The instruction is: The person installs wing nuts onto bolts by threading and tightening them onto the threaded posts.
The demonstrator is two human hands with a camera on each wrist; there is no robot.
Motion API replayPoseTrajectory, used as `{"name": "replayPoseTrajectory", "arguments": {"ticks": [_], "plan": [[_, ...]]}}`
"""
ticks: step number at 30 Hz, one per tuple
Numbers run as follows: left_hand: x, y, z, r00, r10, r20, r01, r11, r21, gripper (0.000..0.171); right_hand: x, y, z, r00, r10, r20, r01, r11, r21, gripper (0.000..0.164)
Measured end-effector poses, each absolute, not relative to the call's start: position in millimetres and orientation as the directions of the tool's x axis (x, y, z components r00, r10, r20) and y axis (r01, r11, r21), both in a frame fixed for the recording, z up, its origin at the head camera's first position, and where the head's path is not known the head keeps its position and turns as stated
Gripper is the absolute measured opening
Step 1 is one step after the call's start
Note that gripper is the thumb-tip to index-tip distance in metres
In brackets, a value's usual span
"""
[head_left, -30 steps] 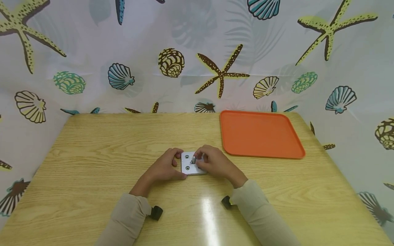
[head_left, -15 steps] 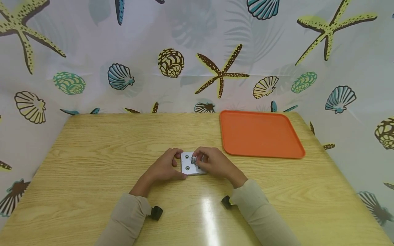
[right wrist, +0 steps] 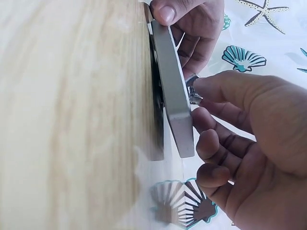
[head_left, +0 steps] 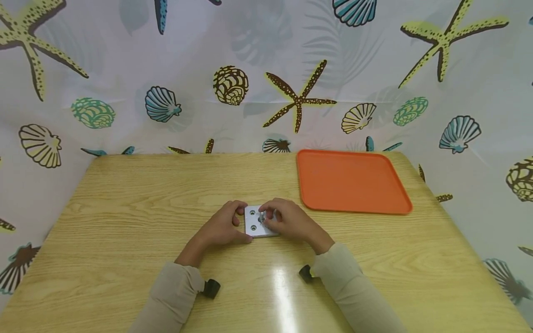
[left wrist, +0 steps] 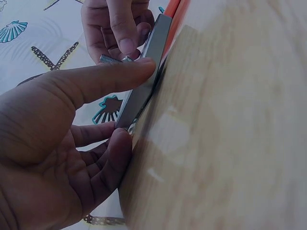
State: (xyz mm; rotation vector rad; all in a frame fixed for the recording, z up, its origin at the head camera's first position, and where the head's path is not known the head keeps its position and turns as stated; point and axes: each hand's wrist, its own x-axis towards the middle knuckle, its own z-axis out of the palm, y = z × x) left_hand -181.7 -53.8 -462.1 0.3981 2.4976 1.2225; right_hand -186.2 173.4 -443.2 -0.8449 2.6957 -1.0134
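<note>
A silvery rectangular metal plate [head_left: 251, 220] with round holes lies near the middle of the wooden table. My left hand [head_left: 225, 225] grips its left end, thumb on the near edge and fingers at the far edge. A threaded bolt [left wrist: 108, 58] stands up from the plate's middle. At its base is a small shiny nut [right wrist: 195, 97], its exact shape partly covered. My right hand [head_left: 293, 223] pinches this nut with thumb and index finger, while the other fingers curl beside the plate. That hand hides the plate's right end in the head view.
An orange tray [head_left: 354, 181] lies at the back right of the table [head_left: 145, 194]. Behind and at both sides hangs a white cloth [head_left: 187, 46] printed with shells and starfish. Dark wrist cameras [head_left: 211, 288] jut inward from both sleeves.
My right thumb and fingers have shifted slightly around the bolt, small turns back and forth. The left hand and the plate have stayed in place.
</note>
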Motion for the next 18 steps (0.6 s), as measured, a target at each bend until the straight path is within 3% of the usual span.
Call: {"name": "replayPoseTrajectory", "arguments": {"ticks": [18], "plan": [[-180.7, -54.3, -461.2, -0.906, 0.395, -0.152, 0.118, 0.581, 0.805, 0.083, -189.6, 176.3, -444.8, -0.85, -0.523, 0.072, -0.433, 0.612, -0.661, 0.009]]}}
